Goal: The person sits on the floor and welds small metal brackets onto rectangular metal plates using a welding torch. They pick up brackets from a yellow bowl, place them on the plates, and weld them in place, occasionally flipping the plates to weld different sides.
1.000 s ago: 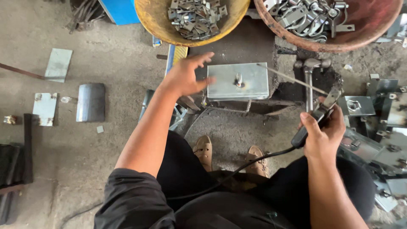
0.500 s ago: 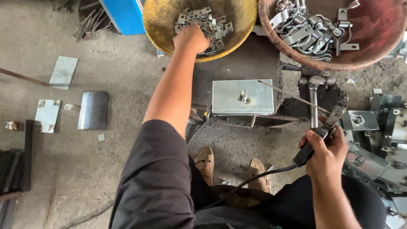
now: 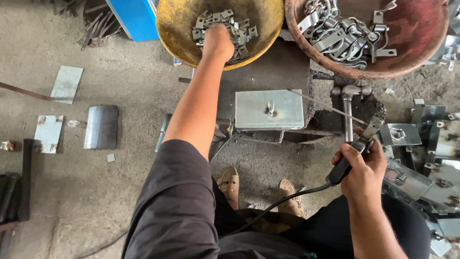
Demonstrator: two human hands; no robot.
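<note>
Now reaching far into the yellow bowl (image 3: 165, 29) with the left hand (image 3: 218, 41), down among the small metal pieces (image 3: 239, 29). Touching them, but hard to tell whether that grip is closed on a piece or open, with fingers hidden under the knuckles. Holding the black welding holder (image 3: 342, 165) tight in the right hand (image 3: 364, 168), near and to the right, thin rod (image 3: 326, 106) pointing left over the metal box (image 3: 254, 112) in the middle. Looks part done: one little piece (image 3: 270, 108) already standing on the box, lots of finished clamps (image 3: 340, 36) in the red bowl (image 3: 426, 29) far right, many pieces left in the yellow one.
</note>
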